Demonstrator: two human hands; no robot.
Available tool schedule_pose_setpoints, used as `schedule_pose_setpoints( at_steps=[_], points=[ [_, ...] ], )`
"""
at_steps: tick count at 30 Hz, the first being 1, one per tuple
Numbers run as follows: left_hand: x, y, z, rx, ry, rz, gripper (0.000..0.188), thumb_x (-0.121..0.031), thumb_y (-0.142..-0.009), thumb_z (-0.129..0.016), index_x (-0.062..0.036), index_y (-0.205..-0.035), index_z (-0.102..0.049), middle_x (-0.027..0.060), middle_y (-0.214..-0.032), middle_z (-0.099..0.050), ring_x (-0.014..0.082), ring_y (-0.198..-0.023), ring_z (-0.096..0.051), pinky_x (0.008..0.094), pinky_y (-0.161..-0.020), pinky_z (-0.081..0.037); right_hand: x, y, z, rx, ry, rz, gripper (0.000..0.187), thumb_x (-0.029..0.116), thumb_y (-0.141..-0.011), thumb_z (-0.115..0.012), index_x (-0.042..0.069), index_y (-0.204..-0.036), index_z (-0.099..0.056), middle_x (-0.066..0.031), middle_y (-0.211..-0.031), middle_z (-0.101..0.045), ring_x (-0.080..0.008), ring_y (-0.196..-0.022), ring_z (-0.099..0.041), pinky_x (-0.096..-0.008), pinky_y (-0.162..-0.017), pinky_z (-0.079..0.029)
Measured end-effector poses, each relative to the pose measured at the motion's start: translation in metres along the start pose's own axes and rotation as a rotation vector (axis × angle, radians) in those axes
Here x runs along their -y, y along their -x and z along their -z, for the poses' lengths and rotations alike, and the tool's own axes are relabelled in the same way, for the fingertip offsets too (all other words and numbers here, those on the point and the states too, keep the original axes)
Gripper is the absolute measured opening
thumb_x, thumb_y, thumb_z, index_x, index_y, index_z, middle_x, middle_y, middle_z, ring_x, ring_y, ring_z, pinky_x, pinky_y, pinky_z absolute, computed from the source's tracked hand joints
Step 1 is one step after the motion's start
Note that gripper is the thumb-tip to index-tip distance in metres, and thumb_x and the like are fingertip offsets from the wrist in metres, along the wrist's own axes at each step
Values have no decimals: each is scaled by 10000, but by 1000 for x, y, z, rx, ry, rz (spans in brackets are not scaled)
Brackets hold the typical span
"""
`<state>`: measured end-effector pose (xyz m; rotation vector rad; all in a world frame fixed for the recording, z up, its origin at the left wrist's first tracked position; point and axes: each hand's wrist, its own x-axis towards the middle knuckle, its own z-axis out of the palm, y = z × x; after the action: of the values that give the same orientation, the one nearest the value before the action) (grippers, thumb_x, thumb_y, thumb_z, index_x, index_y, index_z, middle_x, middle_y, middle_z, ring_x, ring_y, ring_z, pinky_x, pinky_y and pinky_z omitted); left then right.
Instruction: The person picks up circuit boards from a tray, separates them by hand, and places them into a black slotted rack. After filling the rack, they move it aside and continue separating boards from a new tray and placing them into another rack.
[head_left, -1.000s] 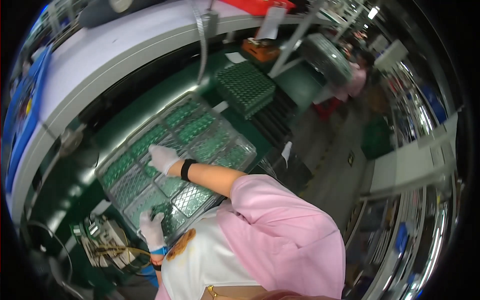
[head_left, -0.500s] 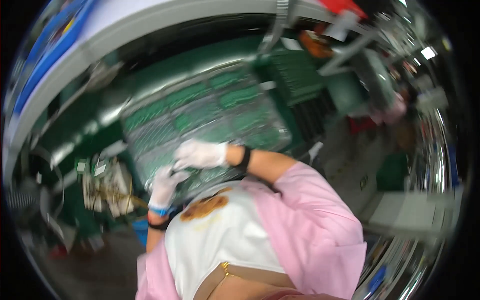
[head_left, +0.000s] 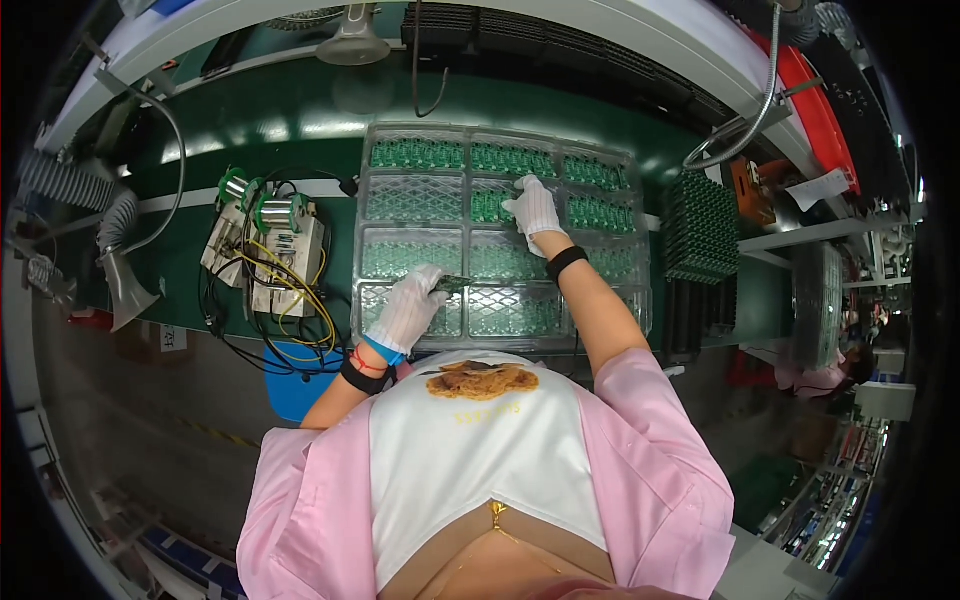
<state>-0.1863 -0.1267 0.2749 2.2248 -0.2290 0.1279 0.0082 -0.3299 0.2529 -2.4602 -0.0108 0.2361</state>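
A wide clear plastic tray (head_left: 467, 232) with several compartments lies on the green bench before me. Its compartments hold rows of small green circuit boards (head_left: 417, 154); one in the second row, on the left, shows bare ribbed plastic. Over the near left part of the tray, my left hand (head_left: 408, 312), in a white glove, is closed on a small circuit board (head_left: 453, 284) between thumb and fingers. Farther off, my gloved right hand (head_left: 536, 210) reaches to the boards in the middle compartment of the second row. Its fingers are bent, with the thumb apart from them.
To the left stand solder spools (head_left: 280, 212) and pale boxes (head_left: 288, 262) tangled in black and yellow cables. A fume hose with a funnel (head_left: 128, 290) hangs farther left. At right is a stack of green trays (head_left: 702, 235). A blue stool (head_left: 300, 385) sits below the bench.
The hands were together over the near part of the tray; now they are apart, the right one moved far and right. The view has turned and become sharp.
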Motion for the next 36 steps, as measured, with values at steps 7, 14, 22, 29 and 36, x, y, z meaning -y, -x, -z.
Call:
schedule_pose_setpoints(
  at_steps=[7,14,22,29,36],
  points=[
    [21,1,-5,-139,-73,41,342,-116,-730,-702,19,-1021,-583,229,-976,-590,391,-925,-572,397,-776,-477,29,29,23,-113,124,201,342,287,-811,-659,8,-999,-598,-211,-934,-642,-361,-874,-622,-417,-775,-497],
    [-10,-19,11,-157,133,60,312,-149,-728,-710,7,-979,-609,222,-968,-610,405,-884,-589,415,-741,-479,68,109,18,366,128,674,290,279,-828,-620,16,-947,-595,-158,-835,-627,-348,-857,-602,-416,-744,-476],
    [-12,-13,21,87,-30,-235,251,-221,-743,-712,-25,-816,-573,148,-777,-564,360,-757,-528,409,-641,-427,48,97,30,146,-79,1439,197,231,-844,-610,38,-838,-571,-91,-700,-588,-279,-607,-571,-349,-545,-467],
    [-5,-10,4,191,-14,2,307,-202,-712,-744,-56,-958,-629,128,-909,-573,310,-824,-551,394,-726,-451,11,58,37,326,-698,53,254,234,-856,-593,-16,-901,-596,-36,-636,-539,-131,-446,-468,-241,-406,-393],
    [50,5,-25,-22,200,2,533,-107,-720,-729,-87,-1219,-541,81,-1185,-559,253,-962,-563,342,-860,-445,-17,-1,11,-28,-162,-35,324,209,-766,-699,-33,-959,-600,-155,-759,-641,-218,-619,-631,-325,-552,-514]
  ],
)
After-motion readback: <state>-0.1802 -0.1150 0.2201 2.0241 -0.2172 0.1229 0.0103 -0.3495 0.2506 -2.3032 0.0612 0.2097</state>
